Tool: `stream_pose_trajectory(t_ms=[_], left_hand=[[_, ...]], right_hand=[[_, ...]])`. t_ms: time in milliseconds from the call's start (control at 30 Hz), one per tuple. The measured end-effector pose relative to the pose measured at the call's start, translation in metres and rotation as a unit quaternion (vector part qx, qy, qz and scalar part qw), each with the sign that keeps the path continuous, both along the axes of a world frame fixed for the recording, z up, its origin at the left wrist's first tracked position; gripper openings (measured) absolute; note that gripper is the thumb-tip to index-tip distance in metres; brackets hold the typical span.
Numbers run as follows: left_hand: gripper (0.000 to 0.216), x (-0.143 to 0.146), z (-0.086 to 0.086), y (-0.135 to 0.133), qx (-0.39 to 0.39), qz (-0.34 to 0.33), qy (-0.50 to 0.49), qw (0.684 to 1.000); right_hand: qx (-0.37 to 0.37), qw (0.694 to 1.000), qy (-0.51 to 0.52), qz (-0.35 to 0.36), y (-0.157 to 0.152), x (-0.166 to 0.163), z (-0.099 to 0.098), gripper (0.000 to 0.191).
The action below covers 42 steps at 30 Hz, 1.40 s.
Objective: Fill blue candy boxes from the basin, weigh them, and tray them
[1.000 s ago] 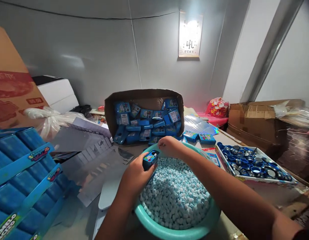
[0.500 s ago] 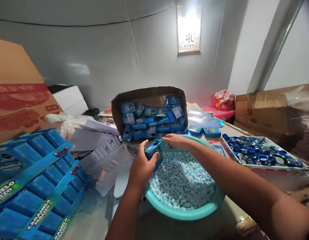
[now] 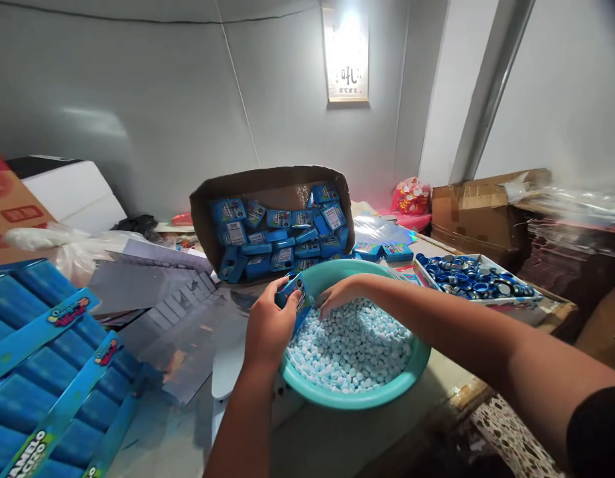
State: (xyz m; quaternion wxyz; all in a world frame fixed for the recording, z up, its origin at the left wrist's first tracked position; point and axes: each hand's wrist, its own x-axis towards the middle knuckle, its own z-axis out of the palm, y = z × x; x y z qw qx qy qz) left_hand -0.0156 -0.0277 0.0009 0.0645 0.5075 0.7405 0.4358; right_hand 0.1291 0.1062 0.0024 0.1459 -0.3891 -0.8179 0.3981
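My left hand (image 3: pixel 271 321) grips a small blue candy box (image 3: pixel 298 302) and holds it tilted at the left inner side of a turquoise basin (image 3: pixel 354 399). Small white and pale-blue candies (image 3: pixel 359 352) fill much of the basin. Beside the box, my right hand (image 3: pixel 340 295) reaches down with its fingers bent together into the candies. Its fingertips are partly hidden, and how many candies they hold does not show. Behind the basin, an open cardboard carton (image 3: pixel 270 182) lies on its side with several similar blue boxes (image 3: pixel 282 255) in it.
Stacked blue display trays (image 3: pixel 63 372) stand at the left, near grey card sheets (image 3: pixel 172 318). To the right is a shallow tray of blue-and-silver caps (image 3: pixel 479 279). Farther back are a brown carton (image 3: pixel 469 216) and a red bag (image 3: pixel 410 197).
My right hand has gone from above the basin's far rim down into the candies. My left hand still holds the box, now tilted differently. The camera view has swung right.
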Motion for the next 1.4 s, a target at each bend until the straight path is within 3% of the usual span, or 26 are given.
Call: stream_pose_trajectory(t_ms=[200, 333, 467, 633, 800, 967, 1167, 1400], left_hand=[[0.039, 0.002, 0.0, -0.001, 0.007, -0.004, 0.009, 1.0], [0.037, 0.003, -0.001, 0.001, 0.001, -0.022, 0.023, 1.0], [0.037, 0.002, -0.002, 0.004, 0.0, -0.031, 0.037, 0.999], [0.037, 0.002, -0.004, 0.007, -0.015, -0.037, 0.035, 0.999], [0.037, -0.001, -0.005, 0.007, -0.02, -0.042, 0.027, 0.999], [0.038, -0.002, -0.004, 0.004, -0.019, -0.051, 0.023, 0.998], [0.039, 0.0, -0.001, 0.001, -0.021, -0.089, 0.031, 0.995], [0.038, -0.002, -0.003, -0.001, -0.005, -0.175, 0.037, 0.984]], right_hand=[[-0.053, 0.968, -0.188, 0.159, -0.042, 0.037, -0.003, 0.094], [-0.032, 0.959, -0.201, 0.195, -0.063, 0.047, -0.006, 0.113], [0.0, 0.965, -0.182, 0.187, -0.07, 0.044, -0.013, 0.116], [-0.022, 0.975, -0.17, 0.144, -0.064, 0.032, -0.027, 0.109], [-0.068, 0.978, -0.155, 0.122, -0.056, 0.022, -0.033, 0.043], [-0.058, 0.998, 0.009, 0.005, -0.047, 0.024, -0.025, 0.036], [-0.115, 0.971, 0.189, -0.086, -0.018, 0.012, 0.002, 0.013], [-0.179, 0.901, 0.377, -0.118, 0.01, -0.036, 0.039, 0.02]])
